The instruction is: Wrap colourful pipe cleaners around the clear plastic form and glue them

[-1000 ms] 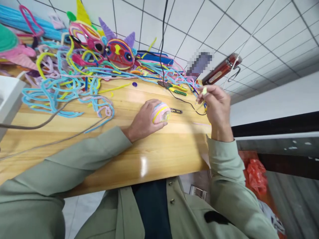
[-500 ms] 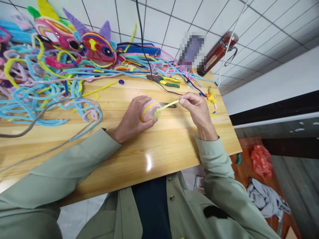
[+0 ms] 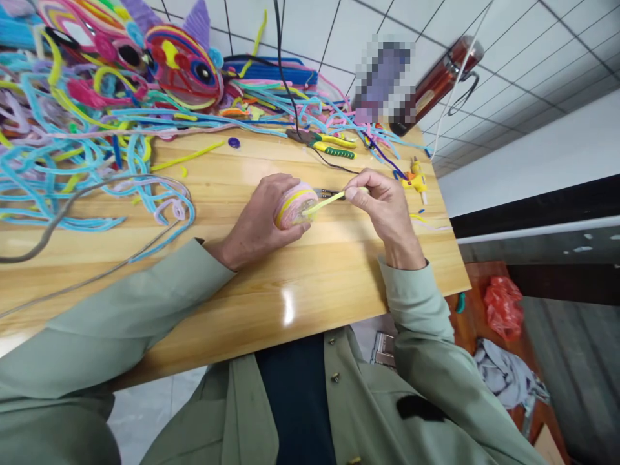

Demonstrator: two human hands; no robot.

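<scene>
My left hand (image 3: 264, 223) is wrapped round a small rounded craft piece (image 3: 294, 205), pink with a yellow band and a paler face turned to the right. A yellow pipe cleaner (image 3: 325, 205) runs from that face to my right hand (image 3: 380, 203), which pinches its other end between thumb and fingertips. The palm side of the left hand hides part of the piece. Behind the pipe cleaner, a small dark metal tool (image 3: 330, 192) lies on the wooden table (image 3: 320, 284), partly covered.
Loose pipe cleaners (image 3: 43, 181) heap up at the left, below colourful animal-face crafts (image 3: 186, 68). Pliers (image 3: 322, 143) with yellow-green handles lie farther back. A yellow glue gun (image 3: 415, 177) is on the right, and a red-brown flask (image 3: 436, 84) leans by the tiled wall.
The view has shifted slightly. My right hand still pinches the pipe cleaner, its far end now lying closer to the fingers. My left hand keeps its hold on the pink piece.
</scene>
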